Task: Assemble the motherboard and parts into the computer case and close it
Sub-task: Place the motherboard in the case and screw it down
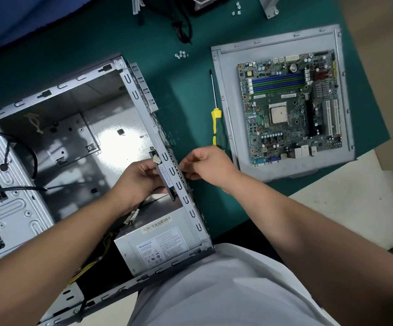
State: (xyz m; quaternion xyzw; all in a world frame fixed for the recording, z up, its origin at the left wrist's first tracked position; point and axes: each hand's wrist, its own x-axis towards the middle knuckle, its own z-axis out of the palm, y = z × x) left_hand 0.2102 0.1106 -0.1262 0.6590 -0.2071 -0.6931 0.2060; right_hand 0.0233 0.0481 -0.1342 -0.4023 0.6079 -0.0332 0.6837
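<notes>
The open grey computer case (56,140) lies on its side on the green mat, with a power supply (157,243) mounted in its near corner. Inside the case, my left hand (139,182) grips a flat black part (164,177) held against the rear wall (174,170). Outside that wall, my right hand (204,165) pinches something small at the perforated panel; what it is stays hidden. The green motherboard (292,107) lies on the grey side panel (228,85) to the right.
A yellow-and-green screwdriver (216,118) lies between case and side panel. Loose screws (181,55) sit on the mat (186,109) behind, more screws (236,8) farther back beside black cables (183,27). Black cables (26,147) run inside the case. Cardboard (383,67) lies at right.
</notes>
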